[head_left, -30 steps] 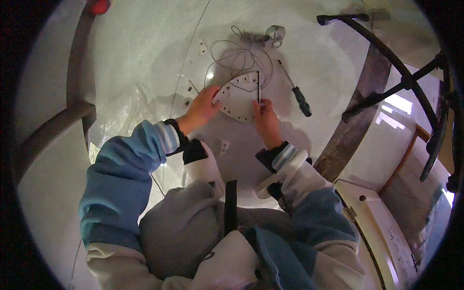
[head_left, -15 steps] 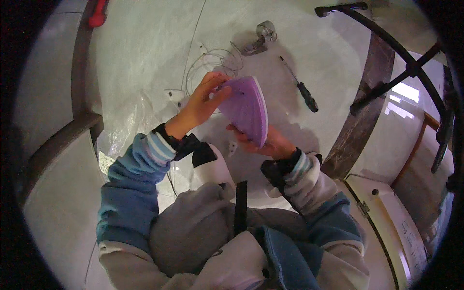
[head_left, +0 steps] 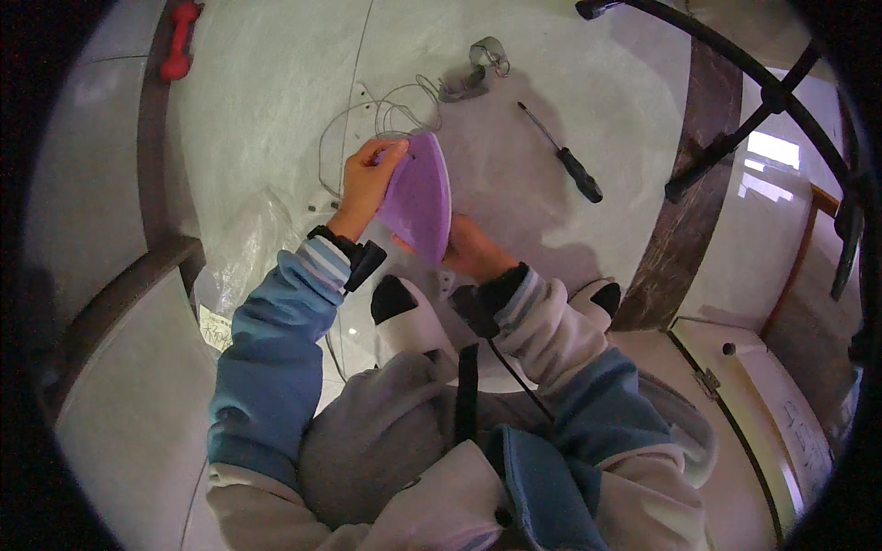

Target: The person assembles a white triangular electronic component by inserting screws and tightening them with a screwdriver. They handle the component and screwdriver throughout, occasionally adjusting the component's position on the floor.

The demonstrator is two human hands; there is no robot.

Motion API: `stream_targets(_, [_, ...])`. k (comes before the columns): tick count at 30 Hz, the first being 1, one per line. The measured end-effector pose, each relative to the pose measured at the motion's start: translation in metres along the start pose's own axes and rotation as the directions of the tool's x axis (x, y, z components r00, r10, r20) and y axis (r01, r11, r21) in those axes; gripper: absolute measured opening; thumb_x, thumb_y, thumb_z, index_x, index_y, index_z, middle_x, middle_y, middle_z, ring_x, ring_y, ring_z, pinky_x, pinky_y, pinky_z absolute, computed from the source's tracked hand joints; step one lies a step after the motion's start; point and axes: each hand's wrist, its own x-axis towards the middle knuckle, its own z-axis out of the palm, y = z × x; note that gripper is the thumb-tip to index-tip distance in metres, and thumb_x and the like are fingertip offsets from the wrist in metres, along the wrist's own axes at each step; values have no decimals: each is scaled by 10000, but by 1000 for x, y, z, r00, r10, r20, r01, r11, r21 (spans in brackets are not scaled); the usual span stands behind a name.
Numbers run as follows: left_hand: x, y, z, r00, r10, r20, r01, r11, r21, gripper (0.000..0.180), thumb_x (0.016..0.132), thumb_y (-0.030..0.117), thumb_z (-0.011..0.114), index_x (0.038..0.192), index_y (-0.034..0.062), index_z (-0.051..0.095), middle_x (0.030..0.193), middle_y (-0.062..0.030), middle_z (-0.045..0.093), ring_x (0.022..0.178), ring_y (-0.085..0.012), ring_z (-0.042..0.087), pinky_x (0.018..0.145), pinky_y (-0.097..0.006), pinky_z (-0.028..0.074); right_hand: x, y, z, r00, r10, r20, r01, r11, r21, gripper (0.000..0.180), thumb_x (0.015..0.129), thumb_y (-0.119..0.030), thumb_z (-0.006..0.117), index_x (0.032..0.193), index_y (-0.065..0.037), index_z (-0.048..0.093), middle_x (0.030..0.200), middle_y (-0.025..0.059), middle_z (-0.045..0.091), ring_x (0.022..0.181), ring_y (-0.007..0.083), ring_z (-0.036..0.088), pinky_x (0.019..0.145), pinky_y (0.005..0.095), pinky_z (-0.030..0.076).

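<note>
A purple curved piece with a paler rim point(head_left: 420, 197) is held up between both hands, tilted with its edge toward the right. My left hand point(head_left: 369, 179) pinches its upper left side, thumb close to a small dark spot on the purple face. From below and to the right, my right hand point(head_left: 473, 250) grips the piece, its fingers partly hidden behind it. A thin grey cable point(head_left: 387, 90) lies in loose loops on the floor just beyond. Past the loops sits a grey metal ring-like part point(head_left: 487, 57). To the right lies a screwdriver with a black handle point(head_left: 581, 174).
A clear plastic bag point(head_left: 248, 248) lies on the floor at left. A red dumbbell point(head_left: 177, 41) rests at the upper left. Black chair legs point(head_left: 735, 138) reach in from the right. A white panel with a hinge point(head_left: 735, 395) stands at the lower right.
Both hands have moved left with the purple piece, which now stands more edge-on. The view has shifted a little, so more of the red dumbbell and my right shoe shows.
</note>
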Motion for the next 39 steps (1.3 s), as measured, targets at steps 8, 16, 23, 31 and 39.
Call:
stream_targets(8, [7, 6, -6, 987, -116, -114, 104, 989, -105, 325, 876, 334, 651, 809, 17, 673, 716, 25, 600, 648, -58, 486, 591, -218, 399, -8, -27, 8, 876, 439, -198, -316, 834, 452, 277, 922, -148, 532, 1115, 40, 599, 979, 79, 659, 886, 149, 620, 855, 284, 493])
stream_targets(16, [5, 7, -16, 927, -374, 27, 365, 885, -289, 544, 910, 550, 488, 819, 38, 647, 699, 4, 582, 635, -94, 513, 594, -231, 424, -3, -51, 27, 882, 391, -264, -359, 919, 161, 202, 897, -102, 596, 1038, 40, 621, 934, 82, 652, 812, 146, 631, 791, 271, 531])
stream_targets(23, [-11, 8, -29, 824, -164, 543, 511, 629, -586, 595, 913, 595, 394, 902, 39, 602, 814, -69, 593, 730, -157, 563, 654, -252, 475, -1, -63, 56, 964, 157, -213, -140, 986, 94, 225, 874, -104, 642, 1047, 37, 616, 921, 73, 651, 803, 120, 626, 767, 257, 530])
stream_targets(31, [-55, 35, -19, 881, -143, 451, 447, 564, -694, 508, 940, 471, 427, 1147, 19, 530, 1049, -132, 578, 879, -191, 567, 760, -284, 495, -2, -70, 76, 967, -33, -252, -20, 978, -207, 193, 805, -101, 710, 961, -9, 642, 855, 60, 657, 744, 119, 621, 656, 258, 491])
stream_targets(39, [-61, 30, -13, 866, -150, 477, 489, 448, -749, 501, 931, 391, 451, 1275, 27, 425, 1203, -145, 502, 1123, -260, 486, 968, -355, 413, -3, -75, 79, 974, -119, -191, 63, 959, -275, 169, 799, -100, 724, 922, -42, 623, 800, 19, 629, 722, 88, 591, 625, 231, 467])
